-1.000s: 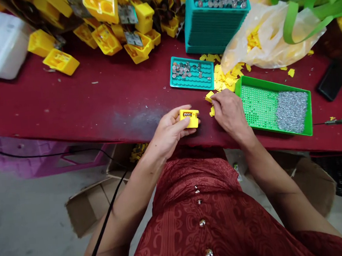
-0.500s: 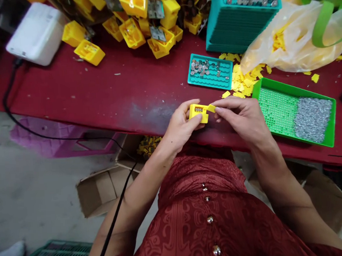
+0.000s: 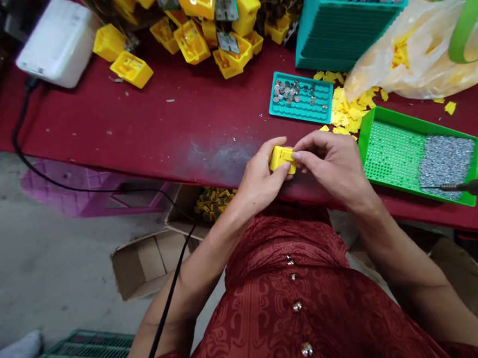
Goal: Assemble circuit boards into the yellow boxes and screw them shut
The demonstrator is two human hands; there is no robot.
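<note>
My left hand (image 3: 261, 174) is closed around a small yellow plastic casing (image 3: 277, 158), near the table's front edge. A thin yellow cover (image 3: 288, 157) lies over the casing's opening, and the cells inside are hidden. With thumb and fingertips my right hand (image 3: 338, 161) pinches the cover's right end. Just beyond the hands is a shallow teal tray (image 3: 295, 111) holding small round button cells (image 3: 286, 92). Loose yellow covers (image 3: 347, 114) are piled beside it.
A green tray (image 3: 390, 174) of small screws (image 3: 446, 159) stands right, with a screwdriver (image 3: 477, 186) reaching over its front corner. Behind are stacked teal trays (image 3: 327, 42), a plastic bag (image 3: 414, 52) and yellow housings (image 3: 192, 43). A white box (image 3: 57, 44) with a black cable sits left.
The yellow cover has gone from beside the casing to lying over its opening, hiding the cells. The screwdriver at the right has shifted up and left over the green tray.
</note>
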